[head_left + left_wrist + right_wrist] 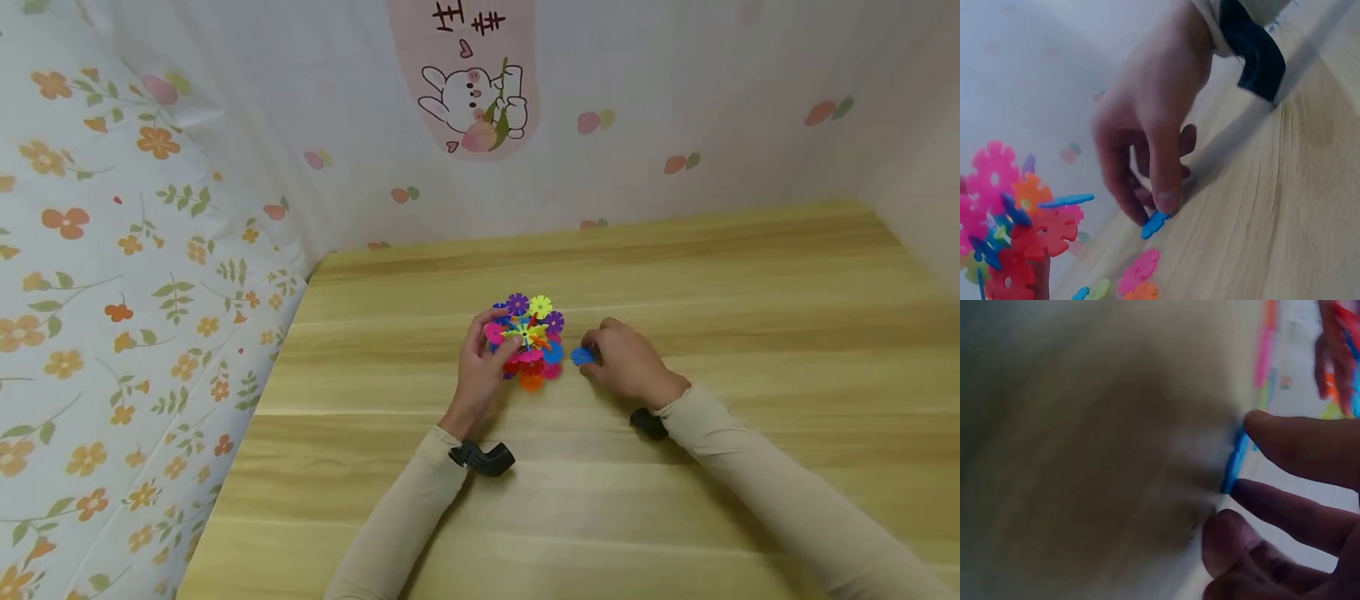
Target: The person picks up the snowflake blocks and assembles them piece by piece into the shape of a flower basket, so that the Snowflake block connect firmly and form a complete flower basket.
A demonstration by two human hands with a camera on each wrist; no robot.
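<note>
My left hand (480,371) holds a many-coloured cluster of interlocked snowflake discs (527,336), its thumb lying over the near side. In the left wrist view the cluster (1041,236) shows pink, red, orange and blue notched discs joined at different angles. To the right of it, my right hand (630,362) pinches a single blue snowflake disc (582,356) between thumb and fingertip. The right wrist view shows this blue disc (1235,462) edge-on, close to the tabletop; whether it touches the wood I cannot tell.
Loose discs lie on the wooden table (735,308) near the cluster, among them a pink disc (1139,271) and an orange disc (1141,292). A floral cloth (135,275) hangs at the left, and a pale printed curtain (622,83) hangs behind the table.
</note>
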